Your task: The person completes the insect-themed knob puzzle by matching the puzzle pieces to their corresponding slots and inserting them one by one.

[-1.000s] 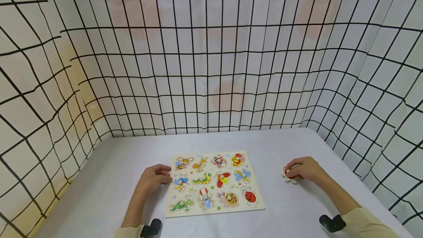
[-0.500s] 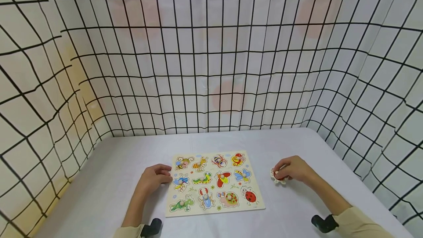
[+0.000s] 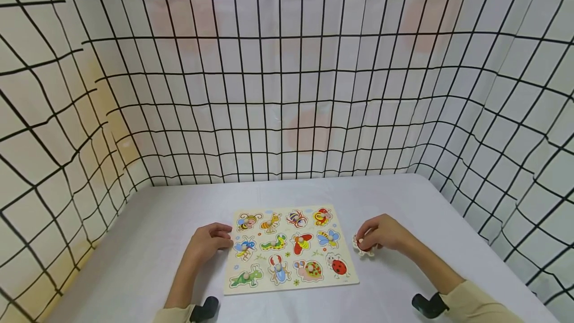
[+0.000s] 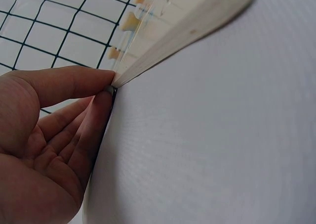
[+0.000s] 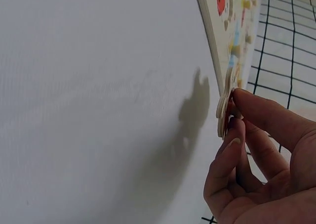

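A wooden peg puzzle board (image 3: 264,259) with insect pictures lies flat on the white table. At its left edge my left hand (image 3: 207,243) pinches the rim with thumb and finger; the left wrist view shows both fingertips (image 4: 109,80) meeting at the board's side. Just right of the board, my right hand (image 3: 383,233) pinches a small red puzzle piece (image 3: 357,248) with a scalloped pale wooden edge. In the right wrist view the piece (image 5: 222,117) is seen edge-on, tilted, with thumb and fingers at its knob; its picture is mostly hidden.
Several knobbed insect pieces sit in the board. The ladybug picture (image 3: 339,266) at its lower right shows no knob. White cloth covers the table (image 3: 287,308). A black grid net (image 3: 287,88) hangs behind and along both sides.
My right hand has moved left with the red puzzle piece, from well right of the board to close beside its right edge. My left hand and the board have stayed in place.
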The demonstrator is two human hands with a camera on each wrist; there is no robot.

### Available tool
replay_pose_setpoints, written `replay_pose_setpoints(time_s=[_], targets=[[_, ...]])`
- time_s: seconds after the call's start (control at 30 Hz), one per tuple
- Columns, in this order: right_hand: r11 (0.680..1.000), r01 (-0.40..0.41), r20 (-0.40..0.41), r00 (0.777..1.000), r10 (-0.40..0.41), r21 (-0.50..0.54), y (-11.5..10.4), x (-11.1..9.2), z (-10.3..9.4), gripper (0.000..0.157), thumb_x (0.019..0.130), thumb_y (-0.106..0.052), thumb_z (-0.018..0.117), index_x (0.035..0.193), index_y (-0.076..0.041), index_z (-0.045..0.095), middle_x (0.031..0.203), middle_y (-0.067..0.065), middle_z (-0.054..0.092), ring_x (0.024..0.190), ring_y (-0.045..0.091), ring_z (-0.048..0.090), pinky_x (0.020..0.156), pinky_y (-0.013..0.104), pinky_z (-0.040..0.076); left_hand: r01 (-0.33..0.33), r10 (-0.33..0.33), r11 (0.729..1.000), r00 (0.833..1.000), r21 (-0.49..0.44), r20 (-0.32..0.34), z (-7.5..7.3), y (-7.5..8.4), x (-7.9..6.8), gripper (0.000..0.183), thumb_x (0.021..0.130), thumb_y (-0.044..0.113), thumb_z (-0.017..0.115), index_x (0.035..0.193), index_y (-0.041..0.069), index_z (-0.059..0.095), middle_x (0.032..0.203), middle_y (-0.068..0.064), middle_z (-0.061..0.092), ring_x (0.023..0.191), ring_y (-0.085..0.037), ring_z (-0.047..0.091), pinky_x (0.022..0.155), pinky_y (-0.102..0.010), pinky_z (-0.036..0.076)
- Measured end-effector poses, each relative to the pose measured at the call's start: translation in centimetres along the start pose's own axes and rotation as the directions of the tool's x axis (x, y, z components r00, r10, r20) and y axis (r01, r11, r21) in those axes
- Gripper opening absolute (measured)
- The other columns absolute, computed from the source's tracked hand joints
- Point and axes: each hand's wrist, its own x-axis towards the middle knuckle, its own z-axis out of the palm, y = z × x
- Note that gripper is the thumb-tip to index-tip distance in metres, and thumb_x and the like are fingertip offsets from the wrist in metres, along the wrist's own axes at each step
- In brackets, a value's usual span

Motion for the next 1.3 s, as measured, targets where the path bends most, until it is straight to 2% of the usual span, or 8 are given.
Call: replay_pose_setpoints(time_s=[0.23, 0.53, 0.97, 1.3], targets=[[0.999, 0.042, 0.082, 0.996, -0.042, 0.001, -1.3, -0.1, 1.0, 0.01, 0.077, -0.01, 0.081, 0.086, -0.01, 0.076, 0.073, 0.003, 0.072, 0.066, 0.017, 0.062, 0.06, 0.031, 0.049, -0.002, 0.002, 1.0, 1.0, -0.003, 0.0, 0.0, 0.0, 0.0, 0.034, 0.083, 0.008, 0.078, 0.116, 0.005, 0.071, 0.089, -0.005, 0.069, 0.08, -0.02, 0.06, 0.071, -0.029, 0.05], [0.996, 0.088, 0.135, 0.987, -0.089, 0.017, -2.4, 0.0, 1.9, 0.012, 0.075, -0.008, 0.082, 0.086, -0.008, 0.076, 0.071, 0.003, 0.071, 0.064, 0.015, 0.06, 0.057, 0.029, 0.046, -0.005, 0.005, 1.0, 1.0, -0.008, -0.003, 0.1, 0.1, 0.0, 0.034, 0.083, 0.008, 0.078, 0.116, 0.006, 0.072, 0.089, -0.005, 0.069, 0.081, -0.02, 0.06, 0.07, -0.027, 0.049], [0.995, 0.089, 0.178, 0.979, -0.096, 0.048, -3.2, 0.1, 3.5, 0.013, 0.073, -0.005, 0.082, 0.083, -0.008, 0.076, 0.068, 0.0, 0.067, 0.06, 0.013, 0.055, 0.056, 0.028, 0.043, -0.01, 0.01, 1.0, 1.0, -0.007, 0.001, -0.1, 0.5, -0.4, 0.033, 0.083, 0.007, 0.077, 0.116, 0.005, 0.071, 0.089, -0.006, 0.068, 0.08, -0.02, 0.06, 0.072, -0.028, 0.05], [0.995, 0.089, 0.195, 0.976, -0.097, 0.05, -4.0, -0.1, 4.1, 0.013, 0.073, -0.003, 0.082, 0.083, -0.008, 0.076, 0.066, 0.0, 0.066, 0.06, 0.013, 0.054, 0.056, 0.027, 0.042, -0.013, 0.013, 1.0, 1.0, -0.005, -0.002, 0.0, 0.2, -0.2, 0.033, 0.083, 0.007, 0.077, 0.116, 0.005, 0.071, 0.088, -0.006, 0.067, 0.079, -0.02, 0.06, 0.071, -0.029, 0.049]])
